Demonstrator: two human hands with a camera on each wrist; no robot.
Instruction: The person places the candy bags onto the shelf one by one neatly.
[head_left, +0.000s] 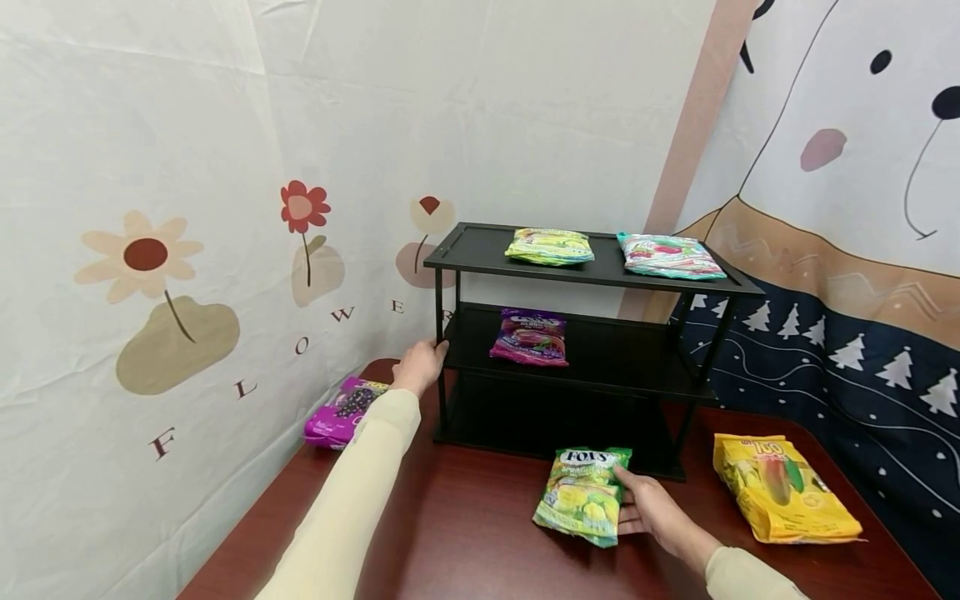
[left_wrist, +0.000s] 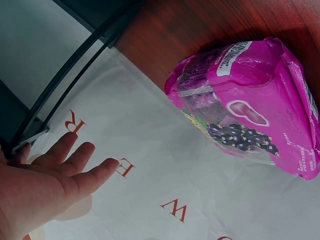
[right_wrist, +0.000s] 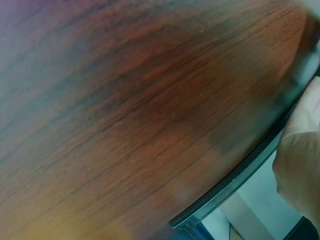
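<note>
In the head view my right hand (head_left: pixel 660 512) grips a green and yellow candy bag (head_left: pixel 581 496) at its right edge, thumb in front and fingers behind. The bag is tilted up before the lowest tier of a black three-tier shelf rack (head_left: pixel 600 375). My left hand (head_left: pixel 420 367) holds the rack's left side at the middle tier. In the left wrist view that hand (left_wrist: pixel 65 175) has three fingers stretched out beside the rack's edge; its thumb is mostly hidden. Only part of my right hand (right_wrist: pixel 300 165) shows in the right wrist view.
A yellow-green candy bag (head_left: pixel 550 247) and a teal-pink bag (head_left: pixel 670 255) lie on the top tier. On the middle tier is a purple bag (head_left: pixel 529 337). A magenta bag (head_left: pixel 330 421) lies left of the rack, a yellow bag (head_left: pixel 783 487) right, on the reddish-brown table (head_left: pixel 465 533).
</note>
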